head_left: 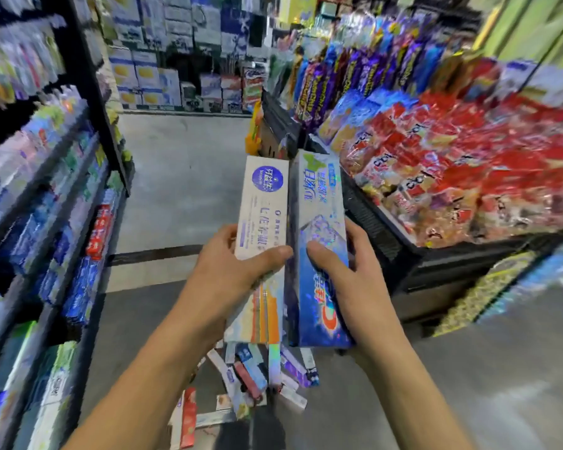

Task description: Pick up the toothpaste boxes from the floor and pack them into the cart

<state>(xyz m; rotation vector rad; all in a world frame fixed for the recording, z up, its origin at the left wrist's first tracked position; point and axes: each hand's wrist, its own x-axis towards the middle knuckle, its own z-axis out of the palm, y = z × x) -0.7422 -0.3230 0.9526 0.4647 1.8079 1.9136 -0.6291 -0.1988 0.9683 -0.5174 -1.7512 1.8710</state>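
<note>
- Holding two long toothpaste boxes side by side at chest height in the head view: the left hand (231, 271) curls round the white box (262, 216), thumb laid across its face, and the right hand (351, 274) clasps the blue box (319, 241), thumb on top.
- The two boxes touch along their long edges, both pointing away from the person.
- More toothpaste boxes lie in a loose heap on the floor (257, 378), directly below the hands.
- No cart is identifiable; the dark frame beside the red snack packets (468, 157) may be a display bin.
- Risk, as I judge it: each box is gripped only near its lower half, so a quick swing could let the far ends tip or slide out.
- Stepping forward could crush the heap underfoot.
</note>
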